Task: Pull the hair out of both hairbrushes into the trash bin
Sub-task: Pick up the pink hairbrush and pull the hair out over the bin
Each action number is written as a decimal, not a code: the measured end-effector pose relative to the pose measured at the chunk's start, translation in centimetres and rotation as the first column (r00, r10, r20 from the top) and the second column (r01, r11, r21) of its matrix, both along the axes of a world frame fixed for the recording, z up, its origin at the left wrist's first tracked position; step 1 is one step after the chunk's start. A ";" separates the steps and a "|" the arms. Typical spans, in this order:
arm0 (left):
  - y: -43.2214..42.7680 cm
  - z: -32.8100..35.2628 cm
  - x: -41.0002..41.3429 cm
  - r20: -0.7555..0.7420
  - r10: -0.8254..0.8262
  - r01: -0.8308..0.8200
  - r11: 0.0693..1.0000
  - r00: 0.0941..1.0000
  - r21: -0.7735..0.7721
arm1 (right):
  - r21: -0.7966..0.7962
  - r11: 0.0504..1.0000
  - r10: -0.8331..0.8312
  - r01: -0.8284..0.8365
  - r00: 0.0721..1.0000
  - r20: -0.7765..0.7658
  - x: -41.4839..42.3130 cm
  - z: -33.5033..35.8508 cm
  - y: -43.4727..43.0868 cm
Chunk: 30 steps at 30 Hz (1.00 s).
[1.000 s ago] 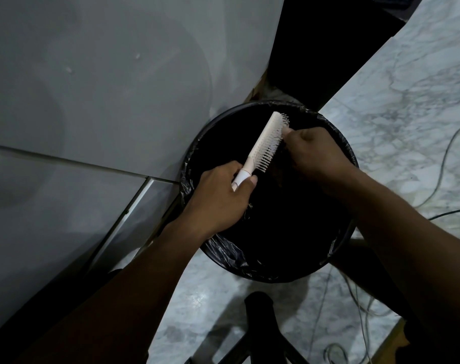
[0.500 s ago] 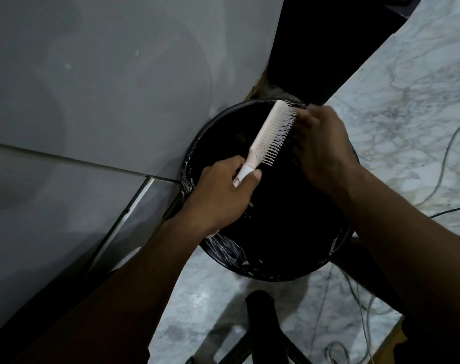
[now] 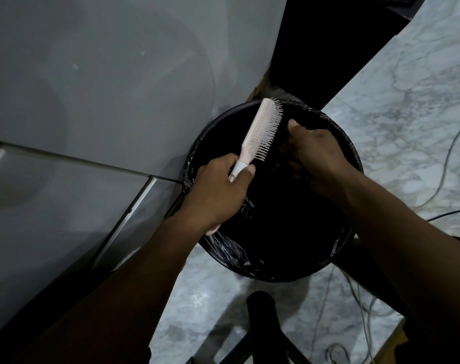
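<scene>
My left hand [image 3: 219, 191] grips the handle of a white hairbrush [image 3: 261, 130], which tilts up and away over a round black trash bin [image 3: 223, 252] lined with a black bag. The bristles face right. My right hand [image 3: 315, 156] hovers over the bin just right of the bristles, fingers curled and pointing down. Dark hair seems to hang from those fingers, but it is hard to tell against the black bin. Only one hairbrush is in view.
A grey cabinet or appliance panel [image 3: 92, 101] stands against the bin on the left. The floor is pale marble [image 3: 407, 114]. Thin cables [image 3: 449, 153] trail across it at the right. A dark stool leg or stand [image 3: 263, 324] rises at the bottom.
My right hand has pulled away from the brush tip and dropped down and to the right over the bin. The brush has stayed tilted in my left hand.
</scene>
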State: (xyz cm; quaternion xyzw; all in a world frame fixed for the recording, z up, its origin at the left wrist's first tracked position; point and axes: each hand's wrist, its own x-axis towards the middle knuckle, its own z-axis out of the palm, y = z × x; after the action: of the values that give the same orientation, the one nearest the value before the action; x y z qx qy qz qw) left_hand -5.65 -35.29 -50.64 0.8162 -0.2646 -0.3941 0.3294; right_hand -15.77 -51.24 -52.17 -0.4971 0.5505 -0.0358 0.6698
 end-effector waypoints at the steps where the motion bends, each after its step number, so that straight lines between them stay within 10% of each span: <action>1: 0.0 0.0 0.1 0.000 0.017 -0.017 1.000 1.000 0.001 | -0.028 0.999 0.034 -0.034 0.999 -0.015 -0.1 -0.1 0.1; 10: 0.0 0.0 0.8 -0.004 0.070 -0.070 0.998 0.998 -0.006 | -0.168 0.766 0.442 -0.620 0.699 -0.563 -1.2 -2.1 0.2; 14: -0.1 0.3 0.4 -0.048 0.005 -0.006 1.000 0.999 -0.017 | -0.176 0.981 0.079 -0.084 0.996 -0.034 0.0 -0.5 0.4; 17: -0.1 0.5 0.0 -0.089 -0.072 0.071 0.997 0.993 -0.019 | 0.071 0.987 -0.154 0.141 0.964 0.219 0.7 0.6 -0.4; 30: 0.1 0.6 -0.2 -0.142 -0.145 0.144 0.989 0.979 -0.022 | -0.019 0.996 -0.087 0.088 0.995 0.051 0.5 0.9 0.2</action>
State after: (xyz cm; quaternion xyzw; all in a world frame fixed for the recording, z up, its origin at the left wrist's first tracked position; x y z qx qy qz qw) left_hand -5.88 -35.15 -50.01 0.7625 -0.3012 -0.4730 0.3228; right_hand -15.28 -51.07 -51.23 -0.4784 0.5544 -0.0831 0.6759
